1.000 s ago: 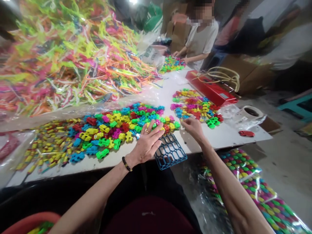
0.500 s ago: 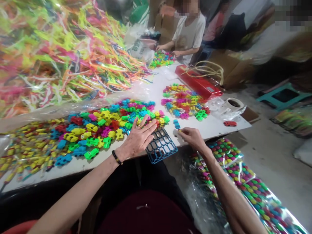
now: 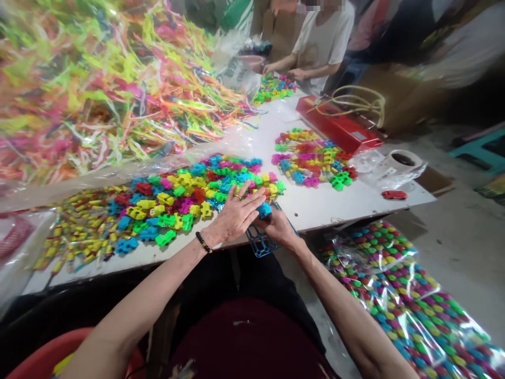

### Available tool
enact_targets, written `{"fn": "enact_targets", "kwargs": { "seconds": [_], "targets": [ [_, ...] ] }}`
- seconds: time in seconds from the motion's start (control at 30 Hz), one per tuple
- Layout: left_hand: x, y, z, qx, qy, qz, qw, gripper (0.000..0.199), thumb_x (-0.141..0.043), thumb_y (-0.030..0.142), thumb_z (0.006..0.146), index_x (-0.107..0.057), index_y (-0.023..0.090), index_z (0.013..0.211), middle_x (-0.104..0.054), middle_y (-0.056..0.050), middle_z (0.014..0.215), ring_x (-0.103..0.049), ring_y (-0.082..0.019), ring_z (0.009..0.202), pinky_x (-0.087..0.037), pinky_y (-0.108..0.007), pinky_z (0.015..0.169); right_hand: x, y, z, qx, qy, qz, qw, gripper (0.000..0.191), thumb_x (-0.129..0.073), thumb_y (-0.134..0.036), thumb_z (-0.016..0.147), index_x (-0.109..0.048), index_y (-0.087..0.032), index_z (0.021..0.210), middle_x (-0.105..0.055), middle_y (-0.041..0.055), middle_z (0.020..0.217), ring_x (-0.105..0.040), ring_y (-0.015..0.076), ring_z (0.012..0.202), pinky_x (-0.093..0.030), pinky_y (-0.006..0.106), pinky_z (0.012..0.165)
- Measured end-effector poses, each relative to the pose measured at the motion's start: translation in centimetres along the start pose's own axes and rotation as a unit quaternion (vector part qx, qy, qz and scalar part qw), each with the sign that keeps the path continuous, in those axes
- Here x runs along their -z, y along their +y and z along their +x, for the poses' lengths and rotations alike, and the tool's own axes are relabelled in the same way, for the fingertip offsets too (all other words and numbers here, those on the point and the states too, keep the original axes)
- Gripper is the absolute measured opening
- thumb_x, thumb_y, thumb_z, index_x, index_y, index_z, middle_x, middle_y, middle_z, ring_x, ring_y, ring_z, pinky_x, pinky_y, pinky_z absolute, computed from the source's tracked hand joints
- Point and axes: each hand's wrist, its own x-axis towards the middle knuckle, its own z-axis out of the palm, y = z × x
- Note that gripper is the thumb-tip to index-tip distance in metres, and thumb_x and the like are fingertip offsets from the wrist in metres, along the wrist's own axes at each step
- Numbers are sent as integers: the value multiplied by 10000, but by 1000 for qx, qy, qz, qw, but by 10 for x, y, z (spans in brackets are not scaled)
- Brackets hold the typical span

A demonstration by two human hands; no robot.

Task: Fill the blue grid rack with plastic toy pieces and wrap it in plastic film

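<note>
My left hand [image 3: 239, 215] lies with its fingers stretched out over the near edge of the pile of coloured plastic toy cars [image 3: 173, 202], beside a blue plastic grid rack [image 3: 263, 246]. A bracelet and a ring are on that arm and hand. Over the same rack, my right hand [image 3: 281, 226] is closed on a small blue toy car [image 3: 264, 210]. Its upper end shows near my left fingertips, while its lower part is hidden by my right fingers. My hands and the blue toy car cover much of the rack, which juts over the table's front edge.
Small yellow pieces [image 3: 81, 226] cover the left of the table [image 3: 264, 118]. Behind them rises a heap of coloured strips [image 3: 118, 89]. A ring of toy cars [image 3: 311, 158], a red machine [image 3: 337, 123] and a tape roll [image 3: 404, 160] are rightward. A co-worker [image 3: 325, 45] sits across.
My right hand has moved left with the blue toy car, from beside the rack to above it, close to my left hand. My left hand stays flat by the pile. The view has shifted slightly.
</note>
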Motion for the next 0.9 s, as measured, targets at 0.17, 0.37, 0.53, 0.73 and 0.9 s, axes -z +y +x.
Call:
{"fn": "enact_targets", "kwargs": {
  "seconds": [0.17, 0.37, 0.53, 0.73, 0.9],
  "targets": [
    [-2, -1, -1, -7, 18, 6, 1000, 505, -342, 260, 1065, -402, 224, 1565, -381, -44, 1648, -125, -289, 1597, -99, -597, 1280, 2, -3, -3, 38, -19, -51, 998, 99, -572, -264, 866, -569, -201, 791, -637, 39, 774, -526, 180, 677, -436, 311, 660],
    [-3, 3, 0, -11, 26, 39, 999, 477, -358, 296, 1069, -454, 249, 1534, -402, -28, 1637, -137, -297, 1595, -132, -611, 1274, -8, -5, -4, 55, -34, -90, 994, 99, -545, -145, 834, -611, -161, 905, -678, 100, 847, -576, 210, 740, -439, 321, 682],
    [-6, 6, 5, -27, 41, 73, 996, 444, -379, 308, 1070, -513, 263, 1490, -409, -15, 1630, -196, -316, 1580, -110, -646, 1265, 42, 11, 3, 47, -14, -94, 994, 153, -546, -198, 893, -651, -184, 1003, -683, 30, 801, -607, 175, 699, -475, 275, 667],
    [-3, 5, 8, -13, 40, 74, 996, 412, -391, 300, 1067, -585, 246, 1427, -469, -34, 1591, -251, -310, 1565, -176, -625, 1258, 164, 68, 48, -99, 191, -393, 894, 314, -453, -71, 871, -682, -140, 1074, -665, 175, 1165, -615, 262, 1017, -477, 342, 811],
    [4, 7, 12, -3, 28, 51, 998, 420, -374, 316, 1072, -588, 225, 1422, -481, -48, 1582, -296, -302, 1548, -132, -623, 1268, 178, 80, 51, -112, 116, -415, 895, 157, -529, -97, 836, -664, -169, 801, -673, 136, 939, -603, 240, 826, -383, 316, 653]
  ]
}}
